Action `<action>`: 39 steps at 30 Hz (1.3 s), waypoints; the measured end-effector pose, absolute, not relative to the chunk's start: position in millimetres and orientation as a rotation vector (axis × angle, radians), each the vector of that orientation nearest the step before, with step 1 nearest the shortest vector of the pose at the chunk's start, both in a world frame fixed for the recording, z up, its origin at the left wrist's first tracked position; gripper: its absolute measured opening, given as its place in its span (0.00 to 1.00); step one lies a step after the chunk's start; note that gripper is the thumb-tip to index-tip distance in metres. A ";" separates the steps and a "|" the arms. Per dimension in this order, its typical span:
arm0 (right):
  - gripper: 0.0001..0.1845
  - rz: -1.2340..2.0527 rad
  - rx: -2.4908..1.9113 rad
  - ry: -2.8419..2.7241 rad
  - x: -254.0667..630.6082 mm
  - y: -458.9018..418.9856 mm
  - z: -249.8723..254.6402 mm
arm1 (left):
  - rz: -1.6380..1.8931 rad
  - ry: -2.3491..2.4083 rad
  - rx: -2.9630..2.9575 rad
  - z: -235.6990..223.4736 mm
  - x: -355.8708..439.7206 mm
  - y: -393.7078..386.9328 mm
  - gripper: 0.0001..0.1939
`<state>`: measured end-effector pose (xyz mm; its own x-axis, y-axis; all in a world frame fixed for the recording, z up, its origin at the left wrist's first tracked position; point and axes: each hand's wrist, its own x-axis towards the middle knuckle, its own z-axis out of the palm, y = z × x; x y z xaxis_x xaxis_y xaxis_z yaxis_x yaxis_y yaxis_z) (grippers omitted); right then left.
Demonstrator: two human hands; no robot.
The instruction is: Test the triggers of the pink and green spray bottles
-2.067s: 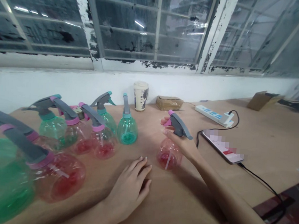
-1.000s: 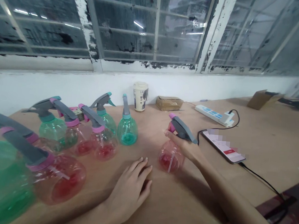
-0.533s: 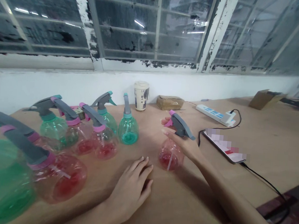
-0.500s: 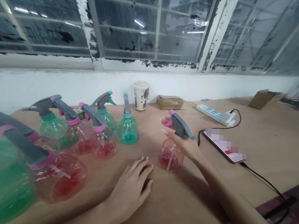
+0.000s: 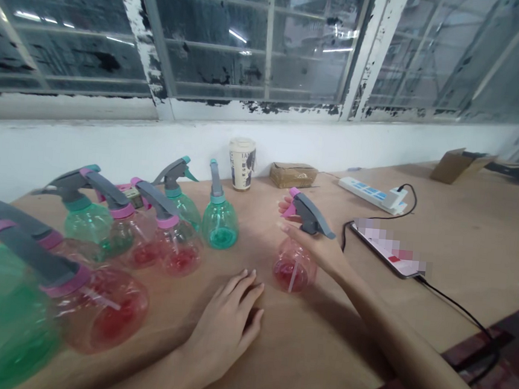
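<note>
My right hand [image 5: 314, 244] is shut around the grey and pink trigger head of a clear pink spray bottle [image 5: 293, 270], and its fingers hide the bottle's neck. The bottle's base is at or just above the table. My left hand [image 5: 225, 325] lies on the table holding nothing, just below that bottle. Nearest to it on the left stands a large pink spray bottle [image 5: 108, 311]. Beyond are a teal spray bottle [image 5: 219, 228] and another pink one [image 5: 181, 249]. Several other green and pink spray bottles crowd the left.
The wooden table [image 5: 318, 351] runs along a white wall under dirty windows. At the back stand a paper cup [image 5: 241, 164] and a cardboard package [image 5: 292, 175]. To the right lie a power strip [image 5: 368, 195], a phone [image 5: 386, 248] with a cable, and a cardboard piece [image 5: 459, 166].
The trigger head in my right hand has swung slightly back compared with a second ago. My left hand has stayed put, and the view has shifted a little.
</note>
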<state>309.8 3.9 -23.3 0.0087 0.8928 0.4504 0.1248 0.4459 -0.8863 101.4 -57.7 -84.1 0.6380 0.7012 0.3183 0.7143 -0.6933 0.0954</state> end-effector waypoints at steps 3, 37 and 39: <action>0.32 0.768 -0.955 -1.454 310.0 4.5 -24.0 | -0.518 -1.211 -2.814 -83.8 101.7 -57.7 0.17; 0.28 0.708 -0.992 -1.457 310.7 2.8 -22.6 | -0.533 -1.229 -2.818 -84.3 100.9 -58.6 0.17; 0.26 0.706 -1.003 -1.460 310.9 2.7 -23.0 | -0.523 -1.233 -2.819 -83.9 101.3 -58.8 0.17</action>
<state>310.9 2.7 -23.0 0.0380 0.8852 0.4636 0.1858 0.4496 -0.8737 101.3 -58.8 -83.9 0.6319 0.7100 0.3108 0.7170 -0.6877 0.1133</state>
